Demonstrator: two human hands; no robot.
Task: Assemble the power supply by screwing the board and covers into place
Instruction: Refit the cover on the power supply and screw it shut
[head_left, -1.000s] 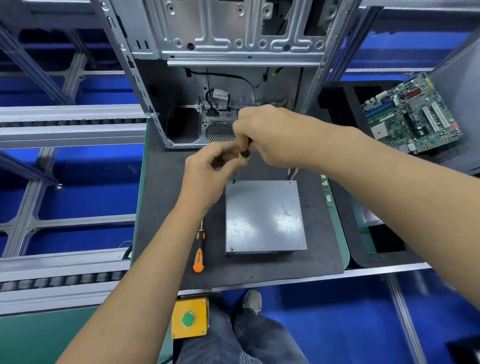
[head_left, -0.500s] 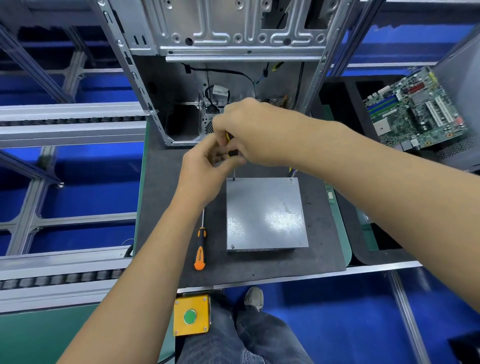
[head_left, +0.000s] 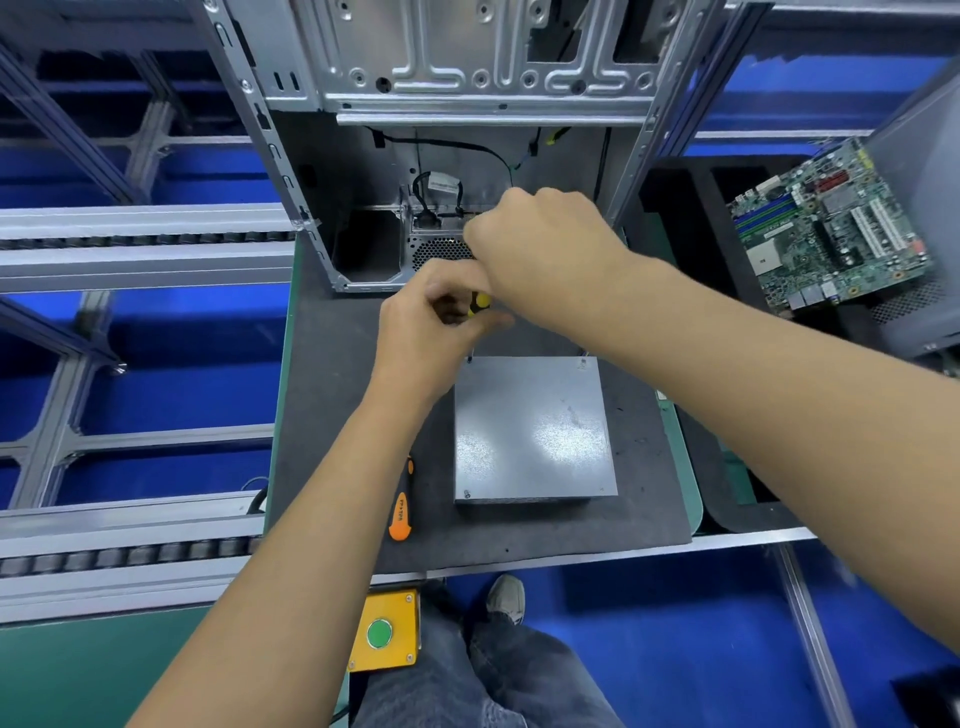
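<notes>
Both hands on my screwdriver mid-frame: right hand wraps the handle, left hand pinches its shaft, tip at the power supply cover's upper-left corner.

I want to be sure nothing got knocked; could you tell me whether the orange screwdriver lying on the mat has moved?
No. The orange screwdriver lies beside the near-left corner of the power supply, just as before.
</notes>
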